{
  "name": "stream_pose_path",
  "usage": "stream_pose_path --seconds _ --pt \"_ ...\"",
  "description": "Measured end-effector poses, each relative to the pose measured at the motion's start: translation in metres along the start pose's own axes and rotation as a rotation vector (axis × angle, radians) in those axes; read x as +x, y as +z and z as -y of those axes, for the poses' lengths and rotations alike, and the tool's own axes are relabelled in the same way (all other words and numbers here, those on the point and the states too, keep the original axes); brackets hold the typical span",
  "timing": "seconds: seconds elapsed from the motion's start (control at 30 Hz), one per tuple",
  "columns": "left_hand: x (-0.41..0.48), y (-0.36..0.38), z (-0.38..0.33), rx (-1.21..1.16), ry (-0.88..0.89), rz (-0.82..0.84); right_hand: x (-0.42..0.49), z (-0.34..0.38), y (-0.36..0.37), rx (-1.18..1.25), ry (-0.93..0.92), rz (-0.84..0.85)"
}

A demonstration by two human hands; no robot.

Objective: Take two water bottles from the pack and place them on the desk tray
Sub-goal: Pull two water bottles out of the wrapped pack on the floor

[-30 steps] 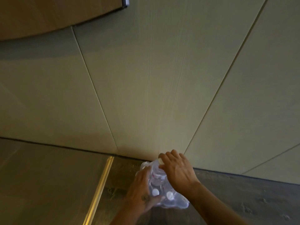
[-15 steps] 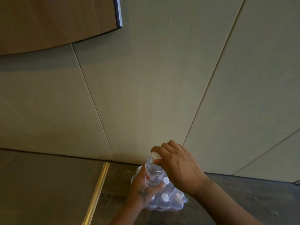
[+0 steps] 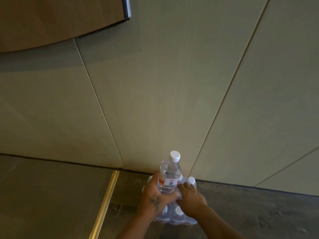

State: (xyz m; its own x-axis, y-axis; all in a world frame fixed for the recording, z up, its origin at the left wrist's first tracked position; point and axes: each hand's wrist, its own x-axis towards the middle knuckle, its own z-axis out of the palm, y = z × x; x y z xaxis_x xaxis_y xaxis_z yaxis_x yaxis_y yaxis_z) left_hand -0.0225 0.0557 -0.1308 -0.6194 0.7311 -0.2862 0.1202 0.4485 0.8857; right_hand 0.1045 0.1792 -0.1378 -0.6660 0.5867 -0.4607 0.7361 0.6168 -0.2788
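Pale wall panels (image 3: 172, 83) with thin diagonal seams fill most of what I see, meeting a dark floor (image 3: 259, 213) low in the view. Against the foot of that wall sits the shrink-wrapped pack (image 3: 177, 216) of water bottles, my landmark. Left of the pack a brass floor strip (image 3: 105, 200) runs toward the wall, and far above and left of it hangs a brown wooden surface (image 3: 51, 21). My left hand (image 3: 156, 200) is wrapped around one water bottle (image 3: 170, 176), held upright just above the pack, its white cap (image 3: 175, 156) clear of my fingers. My right hand (image 3: 191, 200) lies on the pack's top to the right of that bottle, fingers bent down among the caps; I cannot tell whether it grips anything.
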Motion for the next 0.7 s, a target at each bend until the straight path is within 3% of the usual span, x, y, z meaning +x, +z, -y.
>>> stream_pose_path --seconds 0.07,0.3,0.47,0.7 --pt "0.009 0.012 0.006 0.116 0.092 -0.043 0.004 0.003 0.011 -0.108 0.006 -0.023" --pt "0.009 0.003 -0.002 0.122 0.044 -0.050 0.014 -0.005 0.021 -0.272 -0.029 -0.064" --pt "0.009 -0.004 -0.003 0.038 0.045 -0.042 -0.005 -0.001 -0.010 -0.127 -0.096 -0.225" --pt "0.015 -0.012 -0.012 -0.044 0.026 0.020 -0.046 -0.008 -0.096 0.261 -0.138 -0.398"
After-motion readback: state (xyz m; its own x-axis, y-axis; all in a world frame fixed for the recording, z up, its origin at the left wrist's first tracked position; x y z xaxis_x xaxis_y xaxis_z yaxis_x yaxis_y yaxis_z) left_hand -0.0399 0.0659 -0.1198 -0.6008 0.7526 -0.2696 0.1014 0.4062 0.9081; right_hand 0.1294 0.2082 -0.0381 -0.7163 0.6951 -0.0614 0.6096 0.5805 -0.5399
